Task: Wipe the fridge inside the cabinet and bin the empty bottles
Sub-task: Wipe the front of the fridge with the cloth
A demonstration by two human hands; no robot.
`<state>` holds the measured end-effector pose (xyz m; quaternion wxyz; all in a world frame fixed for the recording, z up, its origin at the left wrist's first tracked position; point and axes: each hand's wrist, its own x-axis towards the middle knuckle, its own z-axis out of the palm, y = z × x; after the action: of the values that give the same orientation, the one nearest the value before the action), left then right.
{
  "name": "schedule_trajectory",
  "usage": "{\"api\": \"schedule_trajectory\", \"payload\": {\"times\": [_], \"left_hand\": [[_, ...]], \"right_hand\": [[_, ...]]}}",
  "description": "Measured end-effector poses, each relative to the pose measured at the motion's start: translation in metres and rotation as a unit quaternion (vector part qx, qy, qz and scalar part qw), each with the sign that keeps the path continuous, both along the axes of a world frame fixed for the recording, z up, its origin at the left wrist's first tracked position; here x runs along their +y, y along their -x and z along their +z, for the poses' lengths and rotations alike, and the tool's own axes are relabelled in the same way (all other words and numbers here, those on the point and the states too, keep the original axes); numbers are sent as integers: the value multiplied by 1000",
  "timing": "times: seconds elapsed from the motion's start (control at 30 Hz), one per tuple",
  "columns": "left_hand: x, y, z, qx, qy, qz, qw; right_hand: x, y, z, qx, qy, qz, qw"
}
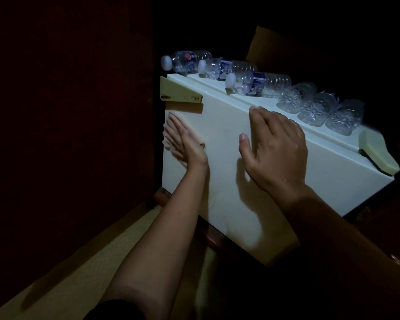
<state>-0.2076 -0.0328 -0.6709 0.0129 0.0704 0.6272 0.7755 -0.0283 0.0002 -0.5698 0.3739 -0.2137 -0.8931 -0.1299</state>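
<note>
A small white fridge (219, 125) stands in a dark cabinet, its door facing me. Several empty clear plastic bottles (259, 83) lie side by side on its top, some with blue labels and white caps. My left hand (183, 142) lies near the door's left edge below the beige handle (180, 93), fingers straight and blurred. My right hand (275, 144) hovers over the door's upper middle with fingers relaxed, fingertips near the top edge. Neither hand holds anything that I can see.
A beige corner piece (376, 151) sits at the fridge's top right. A brown cardboard flap (263, 45) rises behind the bottles. The dark cabinet wall (67, 112) closes in on the left. Pale floor (97, 262) shows below.
</note>
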Motion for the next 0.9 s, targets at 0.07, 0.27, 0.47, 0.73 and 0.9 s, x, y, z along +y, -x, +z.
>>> {"api": "schedule_trajectory", "payload": {"times": [0.07,0.27,0.47,0.73,0.9], "left_hand": [[-1,3,-18,-2,-6,11,1000],[-17,7,-137,-248,-131,-4,960],[-10,-8,-84,-168,-91,-10,982],[-7,7,-140,-185,-121,20,975],[-6,8,-153,-304,-192,38,932]], "right_hand": [[1,0,1,1,0,5,1000],[-2,1,-3,9,16,4,1000],[0,2,-4,21,3,5,1000],[-1,1,-3,26,8,12,1000],[-3,2,-3,27,6,9,1000]]}}
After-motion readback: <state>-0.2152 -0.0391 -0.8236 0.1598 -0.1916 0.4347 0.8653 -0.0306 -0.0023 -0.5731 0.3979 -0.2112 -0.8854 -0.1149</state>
